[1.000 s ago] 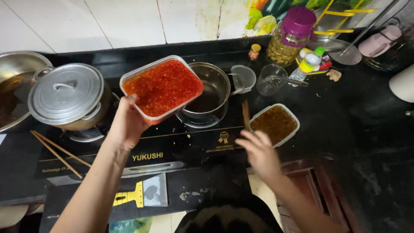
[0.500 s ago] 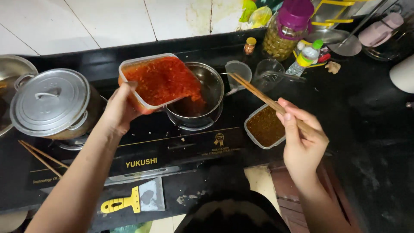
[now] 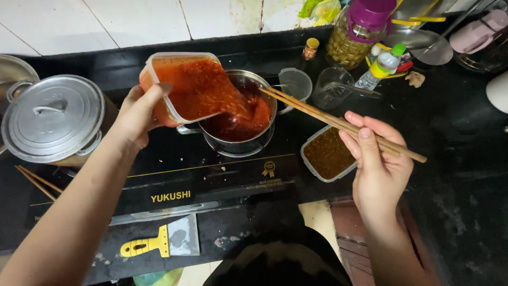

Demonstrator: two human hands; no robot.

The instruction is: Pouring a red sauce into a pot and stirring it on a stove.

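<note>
My left hand [image 3: 136, 114] grips a clear plastic tub of red chilli paste [image 3: 182, 87], tilted steeply so the paste slides into the small steel pot [image 3: 244, 119] on the black cooktop. My right hand [image 3: 377, 159] holds a pair of wooden chopsticks [image 3: 323, 115] whose tips reach the pot's right rim. Below the chopsticks sits a second plastic tub of brown sauce [image 3: 327, 153], next to my right hand.
A lidded steel pot [image 3: 53, 119] stands at the left, with loose chopsticks [image 3: 34, 182] in front of it. A yellow-handled scraper [image 3: 161, 242] lies near the front edge. A purple-lidded jar [image 3: 357, 34], a glass cup [image 3: 332, 87], a small bottle [image 3: 383, 66] and a ladle [image 3: 423, 45] crowd the back right.
My left hand has tipped the red tub further, and paste now pours into the pot. My right hand picked up the chopsticks and brought their tips to the pot.
</note>
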